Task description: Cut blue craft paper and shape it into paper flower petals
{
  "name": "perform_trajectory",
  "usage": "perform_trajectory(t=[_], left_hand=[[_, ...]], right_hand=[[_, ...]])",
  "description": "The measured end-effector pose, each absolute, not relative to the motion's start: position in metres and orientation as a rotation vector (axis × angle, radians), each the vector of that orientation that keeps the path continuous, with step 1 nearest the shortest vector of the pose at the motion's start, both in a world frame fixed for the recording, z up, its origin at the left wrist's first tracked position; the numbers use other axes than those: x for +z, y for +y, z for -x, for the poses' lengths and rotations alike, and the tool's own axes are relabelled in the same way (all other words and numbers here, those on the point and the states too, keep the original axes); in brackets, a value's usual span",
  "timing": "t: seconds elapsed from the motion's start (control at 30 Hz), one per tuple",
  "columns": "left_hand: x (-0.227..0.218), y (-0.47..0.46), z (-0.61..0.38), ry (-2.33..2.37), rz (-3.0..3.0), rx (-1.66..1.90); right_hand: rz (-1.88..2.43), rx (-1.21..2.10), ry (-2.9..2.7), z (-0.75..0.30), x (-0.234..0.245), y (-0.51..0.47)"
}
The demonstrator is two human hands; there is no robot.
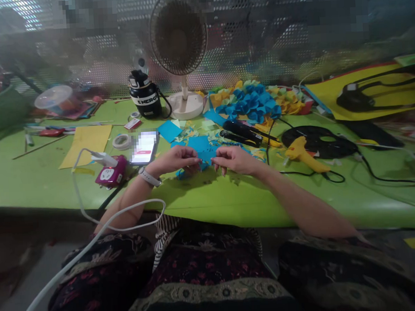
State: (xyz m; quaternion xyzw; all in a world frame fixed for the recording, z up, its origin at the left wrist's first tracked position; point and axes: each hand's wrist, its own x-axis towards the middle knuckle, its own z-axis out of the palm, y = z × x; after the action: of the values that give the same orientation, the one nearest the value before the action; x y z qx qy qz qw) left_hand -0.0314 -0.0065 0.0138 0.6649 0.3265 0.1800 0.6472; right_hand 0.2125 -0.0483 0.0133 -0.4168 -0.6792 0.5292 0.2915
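Note:
My left hand (179, 159), a watch on its wrist, pinches the left edge of a small piece of blue paper (206, 155) just above the green table. At the other edge of this piece, my right hand (233, 159) has its thumb and fingertips closed in a pinch. More blue paper lies directly behind and under it, so its outline is hard to make out. Beyond my hands, paper scraps (211, 126) in blue, yellow and pale green cover the tabletop. A heap of blue paper petals (255, 101) sits at the back.
A black stapler-like tool (243, 133) lies behind my right hand. Farther right is a yellow glue gun (303, 154) with its cord. Left stand a phone (144, 147), a tape roll (122, 141) and a purple power adapter (111, 172). A fan (186, 105) and black bottle (145, 96) are behind.

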Motion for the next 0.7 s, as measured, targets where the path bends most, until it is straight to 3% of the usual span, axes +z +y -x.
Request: perform_trajectory(t=[0.2, 0.4, 0.7], left_hand=[[0.015, -0.009, 0.029, 0.8, -1.461, 0.673], [-0.004, -0.025, 0.007, 0.823, -1.381, 0.859], [0.0, -0.023, 0.01, 0.846, -1.397, 0.839]], right_hand=[[1.111, 1.306, -1.581, -0.21, 0.013, -0.049], [1.084, 1.408, -1.532, -0.192, 0.002, -0.059], [1.11, 1.398, -1.578, -0.196, 0.007, -0.06]])
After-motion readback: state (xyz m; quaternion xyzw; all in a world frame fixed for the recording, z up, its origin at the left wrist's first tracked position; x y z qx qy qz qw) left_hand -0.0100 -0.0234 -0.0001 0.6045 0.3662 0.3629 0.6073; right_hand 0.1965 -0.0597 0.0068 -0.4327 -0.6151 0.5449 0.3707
